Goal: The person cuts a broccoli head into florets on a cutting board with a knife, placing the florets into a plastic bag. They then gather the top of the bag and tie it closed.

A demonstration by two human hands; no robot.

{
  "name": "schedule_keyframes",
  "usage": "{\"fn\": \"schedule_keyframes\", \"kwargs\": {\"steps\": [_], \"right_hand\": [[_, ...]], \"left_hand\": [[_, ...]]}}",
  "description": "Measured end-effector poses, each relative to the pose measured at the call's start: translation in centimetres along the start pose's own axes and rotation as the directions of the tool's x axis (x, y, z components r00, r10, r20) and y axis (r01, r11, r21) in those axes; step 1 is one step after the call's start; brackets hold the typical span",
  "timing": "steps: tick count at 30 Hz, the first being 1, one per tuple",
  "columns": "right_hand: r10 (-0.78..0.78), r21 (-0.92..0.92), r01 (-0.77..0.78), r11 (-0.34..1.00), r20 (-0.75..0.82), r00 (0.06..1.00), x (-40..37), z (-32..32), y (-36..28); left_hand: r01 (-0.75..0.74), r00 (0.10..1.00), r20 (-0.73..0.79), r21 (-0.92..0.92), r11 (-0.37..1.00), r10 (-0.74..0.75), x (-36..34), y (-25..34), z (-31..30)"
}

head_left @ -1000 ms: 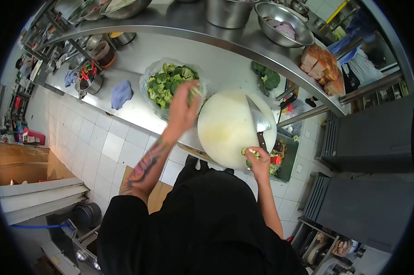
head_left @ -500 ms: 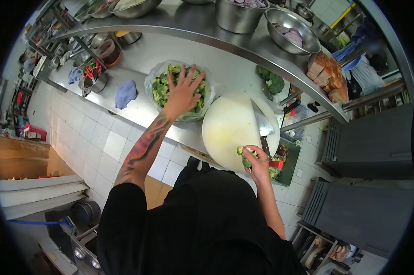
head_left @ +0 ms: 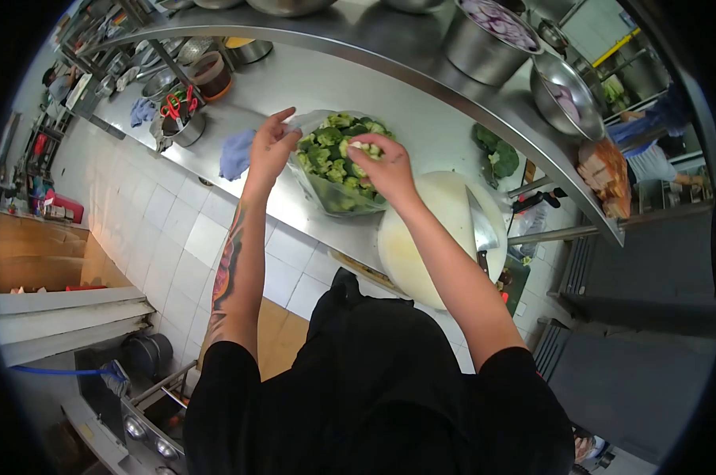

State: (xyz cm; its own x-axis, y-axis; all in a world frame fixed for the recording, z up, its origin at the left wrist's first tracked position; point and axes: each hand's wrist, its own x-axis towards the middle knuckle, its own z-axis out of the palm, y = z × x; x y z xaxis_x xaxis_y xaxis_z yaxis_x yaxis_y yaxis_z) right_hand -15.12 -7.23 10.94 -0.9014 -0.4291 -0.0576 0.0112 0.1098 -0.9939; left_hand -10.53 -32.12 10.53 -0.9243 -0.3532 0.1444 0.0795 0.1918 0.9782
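A clear plastic bag (head_left: 338, 202) filled with green broccoli florets (head_left: 326, 150) sits on the steel counter. My left hand (head_left: 275, 146) is at the bag's left rim, thumb and fingers closing on the plastic, one finger sticking out. Over the right side of the florets is my right hand (head_left: 386, 166), its fingertips pinched on a small pale-green broccoli piece. Right of the bag lies a round white cutting board (head_left: 409, 249), partly covered by my right forearm. A kitchen knife (head_left: 482, 226) with a dark handle rests on the board.
Broccoli heads (head_left: 497, 150) lie behind the board. A blue cloth (head_left: 238, 154) is left of the bag, near a steel container (head_left: 184, 131) holding red scissors. Overhead runs a steel shelf (head_left: 358, 51) carrying a pot of sliced onions (head_left: 493, 43) and a steel bowl (head_left: 564, 95).
My left hand has come off the florets to the bag's left rim. My right hand has moved from the board's front edge to above the bag. The camera view has shifted.
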Motion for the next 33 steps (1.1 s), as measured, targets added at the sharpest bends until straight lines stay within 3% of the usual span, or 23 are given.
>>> {"fn": "schedule_keyframes", "kwargs": {"steps": [1, 2, 3, 4, 6, 7, 8, 10, 11, 14, 18, 20, 21, 22, 23, 25, 26, 27, 28, 29, 30, 32, 33], "right_hand": [[0.000, -0.001, 0.000, 1.000, 0.006, 1.000, 1.7, 1.4, 1.1], [-0.292, -0.324, 0.270, 0.907, -0.019, 0.956, 3.4, 2.8, 2.6], [-0.551, -0.605, 0.464, 0.647, 0.049, 0.833, 4.4, 4.2, 3.9], [-0.548, -0.604, 0.460, 0.651, 0.045, 0.835, 5.0, 5.4, 5.2], [-0.486, -0.720, 0.449, 0.529, 0.176, 0.856, 5.9, 6.9, 7.3], [-0.351, -0.758, 0.418, 0.501, 0.264, 0.899, 5.4, 7.8, 6.3], [-0.347, -0.763, 0.405, 0.503, 0.251, 0.904, 4.8, 8.1, 5.3], [-0.022, -0.851, 0.523, 0.051, 0.522, 0.853, 3.6, 8.4, 3.7], [-0.104, -0.855, 0.507, 0.111, 0.497, 0.861, 4.0, 8.3, 5.9], [-0.158, -0.875, 0.473, 0.104, 0.455, 0.876, 5.6, 7.4, 9.6], [-0.124, -0.899, 0.422, 0.122, 0.408, 0.905, 5.9, 7.7, 7.6], [-0.183, -0.799, 0.461, 0.387, 0.423, 0.887, 5.1, 6.6, 5.4], [-0.188, -0.802, 0.457, 0.384, 0.417, 0.889, 4.5, 5.7, 4.4], [-0.286, -0.773, 0.479, 0.417, 0.389, 0.876, 3.6, 4.6, 3.7], [-0.376, -0.740, 0.502, 0.448, 0.354, 0.856, 2.4, 3.3, 3.1], [-0.352, -0.763, 0.473, 0.442, 0.337, 0.873, 0.0, -0.3, 1.6], [-0.333, -0.786, 0.441, 0.433, 0.315, 0.889, -1.4, -2.3, 0.8], [-0.450, -0.722, 0.451, 0.524, 0.215, 0.867, -3.3, -4.0, 0.0], [-0.550, -0.648, 0.473, 0.598, 0.098, 0.830, -5.7, -5.7, -0.3], [-0.529, -0.628, 0.419, 0.656, 0.014, 0.849, -8.1, -7.9, 0.2], [-0.504, -0.601, 0.366, 0.711, -0.072, 0.861, -10.7, -10.1, 1.3], [-0.490, -0.729, 0.164, 0.664, -0.260, 0.832, -16.1, -14.4, 6.0], [-0.448, -0.828, -0.022, 0.561, -0.325, 0.833, -19.2, -16.0, 8.2]], "left_hand": [[0.069, 0.997, 0.047, -0.020, 0.997, -0.068, 0.0, 0.7, -0.1], [0.069, 0.997, 0.044, -0.020, 0.997, -0.068, 0.3, 0.9, 0.0], [0.071, 0.994, 0.086, -0.080, 0.994, -0.064, 0.5, 1.0, 0.0], [0.077, 0.990, 0.131, -0.139, 0.987, -0.059, 0.7, 1.2, 0.1], [0.106, 0.983, 0.164, -0.141, 0.984, -0.082, 1.1, 1.9, 0.8], [0.111, 0.984, 0.157, -0.202, 0.973, -0.080, 1.3, 2.1, 1.5], [0.116, 0.986, 0.145, -0.263, 0.958, -0.079, 1.5, 2.4, 2.1], [0.135, 0.980, 0.177, -0.285, 0.949, -0.087, 1.8, 3.3, 2.8], [0.146, 0.976, 0.197, -0.306, 0.941, -0.088, 1.9, 3.7, 3.0], [0.114, 0.965, 0.256, -0.222, 0.968, -0.056, 1.8, 4.5, 3.8], [0.078, 0.959, 0.284, -0.269, 0.960, 0.001, 2.9, 4.2, 2.7], [0.116, 0.960, 0.275, -0.227, 0.967, -0.051, 3.9, 3.1, 1.2], [0.111, 0.962, 0.267, -0.181, 0.977, -0.060, 3.9, 3.5, 1.0], [0.107, 0.961, 0.269, -0.183, 0.977, -0.055, 4.2, 3.5, 0.8], [0.084, 0.957, 0.283, -0.084, 0.993, -0.057, 4.4, 3.5, 0.7], [-0.036, 0.954, 0.300, 0.172, 0.985, -0.018, 4.3, 3.1, 0.2], [-0.040, 0.949, 0.314, 0.169, 0.985, -0.015, 4.0, 3.2, 0.1], [-0.312, 0.946, 0.245, 0.515, 0.798, 0.211, 3.3, 3.6, -0.1], [-0.457, 0.859, 0.261, 0.778, 0.430, 0.441, 2.6, 4.2, 0.1], [-0.521, 0.756, 0.244, 0.786, 0.332, 0.608, 2.2, 5.0, 0.6], [-0.540, 0.747, 0.259, 0.774, 0.331, 0.613, 1.2, 5.8, 2.0], [-0.501, 0.853, 0.082, 0.407, 0.764, 0.516, -1.9, 7.4, 6.5], [-0.490, 0.871, 0.181, 0.244, 0.837, 0.457, -3.7, 7.4, 9.5]]}}
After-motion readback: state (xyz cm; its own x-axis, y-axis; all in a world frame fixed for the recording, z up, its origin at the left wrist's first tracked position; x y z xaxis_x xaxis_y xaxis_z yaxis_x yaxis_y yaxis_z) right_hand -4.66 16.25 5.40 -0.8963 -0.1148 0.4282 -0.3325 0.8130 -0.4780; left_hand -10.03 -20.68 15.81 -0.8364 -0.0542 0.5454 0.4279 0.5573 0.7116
